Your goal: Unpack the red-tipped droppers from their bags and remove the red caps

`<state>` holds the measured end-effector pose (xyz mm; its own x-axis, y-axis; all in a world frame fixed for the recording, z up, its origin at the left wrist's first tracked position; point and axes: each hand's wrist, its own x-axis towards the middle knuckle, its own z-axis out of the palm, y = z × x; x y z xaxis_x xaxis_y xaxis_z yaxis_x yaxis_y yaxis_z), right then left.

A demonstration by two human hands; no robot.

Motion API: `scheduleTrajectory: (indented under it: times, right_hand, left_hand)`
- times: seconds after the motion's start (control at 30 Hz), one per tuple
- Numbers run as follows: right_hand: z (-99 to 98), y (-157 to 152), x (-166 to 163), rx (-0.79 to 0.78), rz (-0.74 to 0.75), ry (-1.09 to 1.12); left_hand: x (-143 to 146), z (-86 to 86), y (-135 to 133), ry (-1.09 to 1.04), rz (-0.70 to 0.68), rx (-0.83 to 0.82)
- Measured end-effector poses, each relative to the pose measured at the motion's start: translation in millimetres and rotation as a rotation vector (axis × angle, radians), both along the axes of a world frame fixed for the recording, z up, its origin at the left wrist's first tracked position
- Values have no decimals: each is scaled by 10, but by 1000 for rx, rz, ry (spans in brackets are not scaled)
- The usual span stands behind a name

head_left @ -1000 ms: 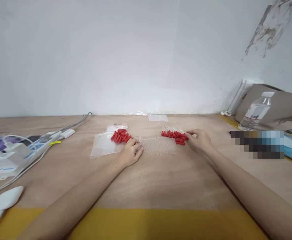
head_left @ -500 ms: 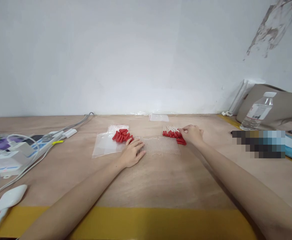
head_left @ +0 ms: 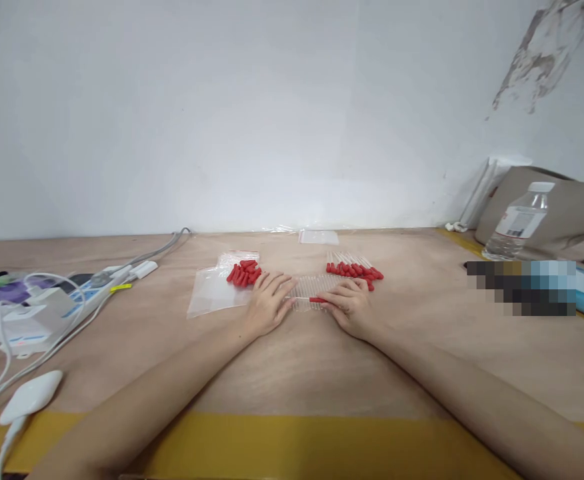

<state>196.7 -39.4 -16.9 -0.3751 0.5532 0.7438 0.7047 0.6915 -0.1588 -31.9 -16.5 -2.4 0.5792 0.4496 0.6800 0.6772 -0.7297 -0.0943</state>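
A thin dropper with a red rubber bulb point(head_left: 315, 300) lies level between my two hands, above a row of clear glass tubes point(head_left: 306, 285). My right hand point(head_left: 351, 307) pinches it by the bulb. At the other end, the thumb and fingers of my left hand point(head_left: 268, 305) close on the pale tube; the fingers partly cover the row. Left of that hand, loose red bulbs point(head_left: 243, 273) are heaped on a clear plastic bag point(head_left: 209, 293). Behind my right hand, several droppers point(head_left: 355, 268) lie side by side, red bulbs toward me.
At the left are a power strip point(head_left: 85, 300) with white chargers, cables and a white plug-like piece point(head_left: 32, 397). A small clear bag point(head_left: 319, 237) lies by the wall. A water bottle point(head_left: 517, 223) and a grey bag point(head_left: 572, 207) stand at the right, near a blurred patch.
My right hand has come from the droppers at the back right toward me and left, over the tube row. A red-bulbed dropper now shows between both hands.
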Motion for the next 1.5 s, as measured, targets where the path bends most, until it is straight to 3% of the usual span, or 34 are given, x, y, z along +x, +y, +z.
scheduleTrajectory:
  times: [0.17, 0.33, 0.77, 1.1, 1.2, 1.33, 1.5]
  right_hand:
    - [6, 14, -17, -15, -14, 41]
    - [31, 2, -82, 10, -28, -74]
    - [23, -40, -72, 369, -105, -253]
    - [27, -20, -7, 586, -109, -258]
    - [53, -60, 15, 550, -110, -275]
    - [53, -69, 113, 376, -121, -265]
    - [118, 110, 429, 87, -319, 154]
  left_hand:
    - [85, -17, 7, 38, -58, 72]
    - [155, -25, -11, 53, -85, 170]
    - [155, 40, -108, 158, -87, 197]
    - [141, 25, -94, 127, -99, 152]
    - [154, 6, -108, 107, -93, 129]
    - [96, -16, -103, 74, -78, 73]
    - [-129, -20, 28, -97, 102, -55]
